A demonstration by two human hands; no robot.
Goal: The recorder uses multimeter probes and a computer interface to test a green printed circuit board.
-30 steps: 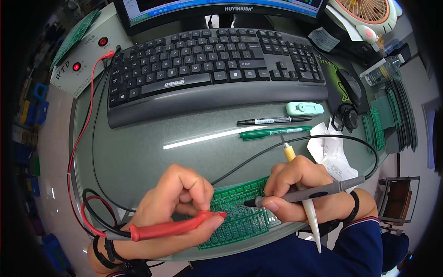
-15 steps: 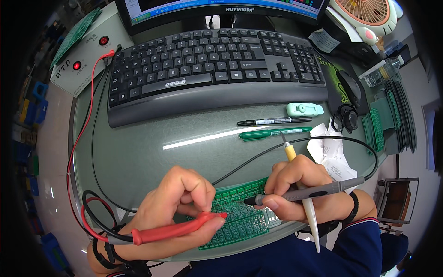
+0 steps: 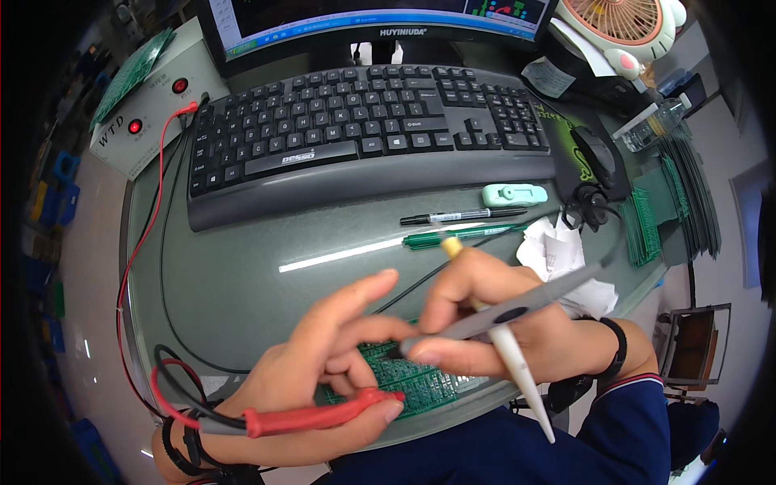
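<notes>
My left hand [image 3: 303,368] keeps a red test probe [image 3: 311,416] pinned along its thumb, the index finger stretched up and other fingers reaching toward the right hand. My right hand [image 3: 493,343] grips a grey test probe [image 3: 521,309], its dark end near the left fingertips; whether they touch it I cannot tell. Tucked through the same right hand is a slim tool with a white tapered handle [image 3: 521,376] and a yellow collar; its thin tip is blurred. Beneath both hands lies a green circuit board panel [image 3: 424,392], partly covered by them.
A black keyboard [image 3: 339,129] spans the desk below a monitor [image 3: 388,34]. Pens [image 3: 453,238], a mint-coloured case [image 3: 514,195] and crumpled paper [image 3: 554,249] lie right of centre. Stacked boards [image 3: 683,198] stand at right. A grey box [image 3: 158,101] with red buttons feeds the probe cable.
My right hand has moved left and slightly up with the grey probe and slim tool. The left fingers have opened outward from the red probe's tip. The view has shifted slightly.
</notes>
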